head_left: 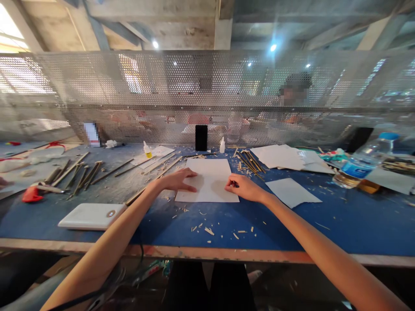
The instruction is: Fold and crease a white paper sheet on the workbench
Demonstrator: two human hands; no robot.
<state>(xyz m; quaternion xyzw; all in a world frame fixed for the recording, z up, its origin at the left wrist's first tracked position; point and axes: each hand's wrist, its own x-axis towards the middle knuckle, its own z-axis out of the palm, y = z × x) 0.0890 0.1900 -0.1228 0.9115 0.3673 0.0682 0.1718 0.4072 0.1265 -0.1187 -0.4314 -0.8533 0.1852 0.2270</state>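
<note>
A white sheet of paper (207,172) lies flat on the blue table in front of me. My left hand (181,179) rests over its left edge, thumb and fingers spread apart. Over the right edge of the sheet, my right hand (241,187) has its fingers curled together in a pinch. Whatever is between those fingertips, if anything, is too small to make out. Thin wooden sticks (164,166) lie just beyond my left hand. More dark sticks (251,163) and pale shavings are spread past my right hand.
A white power bank (92,216) lies front left, near a red-handled tool (32,194). Two small glue bottles (148,150) and a black phone (201,138) stand at the back by a perforated metal screen (168,82). Papers (293,192) and a plastic bottle (359,162) are right.
</note>
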